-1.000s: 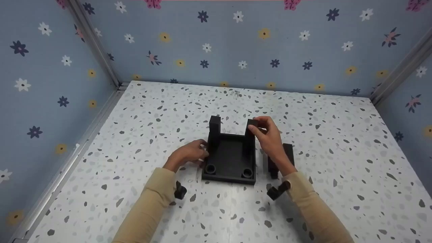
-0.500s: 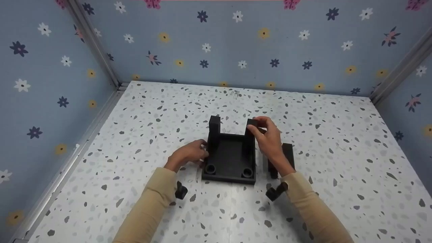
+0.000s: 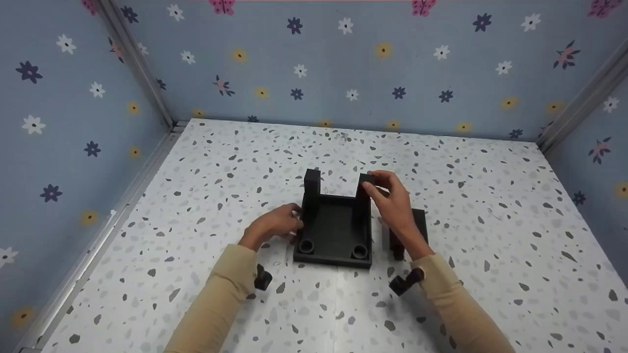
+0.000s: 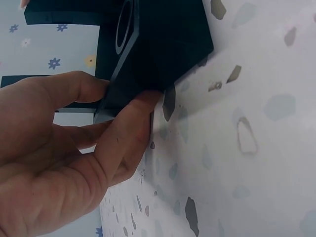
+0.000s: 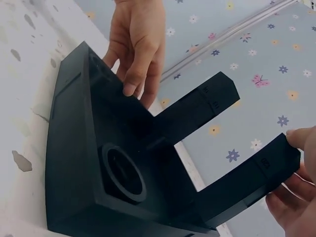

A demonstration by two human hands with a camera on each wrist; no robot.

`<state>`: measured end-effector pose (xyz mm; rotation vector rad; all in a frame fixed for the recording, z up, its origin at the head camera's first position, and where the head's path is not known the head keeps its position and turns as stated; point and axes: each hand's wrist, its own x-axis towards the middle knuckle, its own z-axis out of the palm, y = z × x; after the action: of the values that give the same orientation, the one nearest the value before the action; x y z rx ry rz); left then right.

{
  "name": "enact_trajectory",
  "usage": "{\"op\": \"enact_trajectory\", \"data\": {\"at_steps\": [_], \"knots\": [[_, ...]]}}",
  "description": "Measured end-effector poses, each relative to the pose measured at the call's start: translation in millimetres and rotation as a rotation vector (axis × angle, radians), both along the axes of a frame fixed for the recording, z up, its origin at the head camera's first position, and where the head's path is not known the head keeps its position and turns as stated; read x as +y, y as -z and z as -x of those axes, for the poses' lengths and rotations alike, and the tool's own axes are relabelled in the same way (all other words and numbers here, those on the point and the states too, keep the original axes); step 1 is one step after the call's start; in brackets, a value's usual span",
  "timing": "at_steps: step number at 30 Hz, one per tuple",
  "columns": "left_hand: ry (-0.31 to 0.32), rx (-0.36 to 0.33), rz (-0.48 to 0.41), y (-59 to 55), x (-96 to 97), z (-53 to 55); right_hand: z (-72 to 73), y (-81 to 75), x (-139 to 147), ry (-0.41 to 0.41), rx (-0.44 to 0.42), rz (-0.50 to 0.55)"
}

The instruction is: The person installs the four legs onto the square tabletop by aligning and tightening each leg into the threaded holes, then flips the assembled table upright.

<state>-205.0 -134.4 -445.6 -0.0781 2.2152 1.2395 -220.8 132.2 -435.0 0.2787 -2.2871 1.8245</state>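
A black tray-like base [image 3: 335,230] lies on the speckled table with its rim up. Two square legs rise from its far corners, the left leg [image 3: 312,182] and the right leg [image 3: 362,193]. Round sockets show at the near corners, a left socket [image 3: 305,246] and a right socket [image 3: 359,252]. My left hand [image 3: 274,221] holds the base by its left wall; in the left wrist view the thumb is at the rim and fingers reach under the wall. My right hand [image 3: 395,206] pinches the right leg near its top, clearly seen in the right wrist view [image 5: 301,182].
Loose black blocks [image 3: 420,223] lie to the right of the base, partly hidden under my right forearm. Flowered panels [image 3: 333,63] close off the table [image 3: 235,162] at the back and both sides. Black camera mounts [image 3: 406,281] stick out from both wrists.
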Motion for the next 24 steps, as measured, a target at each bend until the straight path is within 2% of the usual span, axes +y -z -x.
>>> {"op": "enact_trajectory", "data": {"at_steps": [11,15,19,24], "knots": [[0.001,0.013,0.010,0.5,-1.5,0.1,-4.1,-8.8,30.2,0.039,-0.046,-0.039],[0.005,0.007,-0.002,0.7,-1.4,-0.3,-9.8,-10.4,45.2,0.063,-0.076,-0.065],[0.011,0.011,0.042,1.3,-0.9,0.2,-15.2,-12.1,58.1,0.080,-0.112,-0.077],[0.008,0.008,0.071,2.6,-0.1,1.8,-27.1,-25.4,63.3,0.108,-0.149,-0.090]]}}
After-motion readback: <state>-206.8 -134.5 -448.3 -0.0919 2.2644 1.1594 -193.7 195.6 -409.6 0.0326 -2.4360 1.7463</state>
